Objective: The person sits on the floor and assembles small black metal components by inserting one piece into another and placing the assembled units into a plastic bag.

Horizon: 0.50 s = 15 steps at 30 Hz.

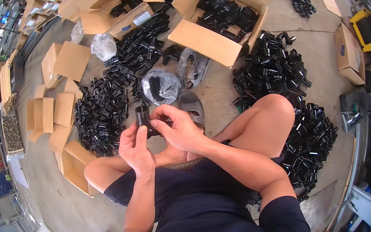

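Both hands meet on a black tubular fitting (141,115), its open round end tilted up and away from me. My left hand (138,151) grips it from below, thumb pressed along its side. The fingers of my right hand (178,127) are curled around the fitting's right part and hide most of it. Just left of the hands lies a heap of small black fittings (101,115). Beyond them is a clear plastic bag (161,86) with black parts in it.
A large open carton (207,37) of black parts stands ahead. More black fittings (274,67) are piled beyond my raised knee and to its right. Several open cartons (44,112) stand at the left. A yellow-and-black tool case (367,30) sits far right.
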Each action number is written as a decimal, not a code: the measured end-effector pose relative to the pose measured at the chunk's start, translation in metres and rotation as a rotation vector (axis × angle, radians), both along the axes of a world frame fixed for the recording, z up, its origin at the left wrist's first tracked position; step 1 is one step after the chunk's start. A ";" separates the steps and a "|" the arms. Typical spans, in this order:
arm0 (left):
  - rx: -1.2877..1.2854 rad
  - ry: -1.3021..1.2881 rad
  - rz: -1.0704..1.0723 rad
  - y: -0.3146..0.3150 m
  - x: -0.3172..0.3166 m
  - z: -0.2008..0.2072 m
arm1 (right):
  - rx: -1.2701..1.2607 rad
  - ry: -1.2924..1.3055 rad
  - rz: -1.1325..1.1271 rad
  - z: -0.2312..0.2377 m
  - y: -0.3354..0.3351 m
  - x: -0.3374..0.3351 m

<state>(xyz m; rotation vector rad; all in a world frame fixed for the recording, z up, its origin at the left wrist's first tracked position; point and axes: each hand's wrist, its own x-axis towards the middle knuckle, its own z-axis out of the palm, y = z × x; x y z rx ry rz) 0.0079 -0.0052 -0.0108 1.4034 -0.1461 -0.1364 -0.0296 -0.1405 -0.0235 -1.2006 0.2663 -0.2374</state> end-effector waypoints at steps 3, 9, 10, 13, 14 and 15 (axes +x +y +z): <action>-0.010 0.019 -0.017 -0.003 0.000 -0.001 | -0.128 0.042 -0.007 -0.007 -0.005 -0.001; 0.043 0.016 0.034 -0.002 -0.001 -0.005 | -0.115 -0.029 -0.021 -0.016 0.000 0.001; 0.063 0.020 0.049 0.001 0.001 -0.006 | -0.158 -0.010 -0.023 -0.012 0.001 0.002; 0.020 0.049 0.021 0.007 0.003 -0.009 | -0.182 -0.029 -0.054 -0.004 -0.001 -0.002; 0.009 0.047 0.002 0.007 0.003 -0.008 | -0.177 -0.037 -0.050 -0.002 -0.001 -0.003; 0.013 0.043 -0.001 0.006 0.003 -0.010 | -0.240 -0.047 -0.074 -0.006 0.000 -0.002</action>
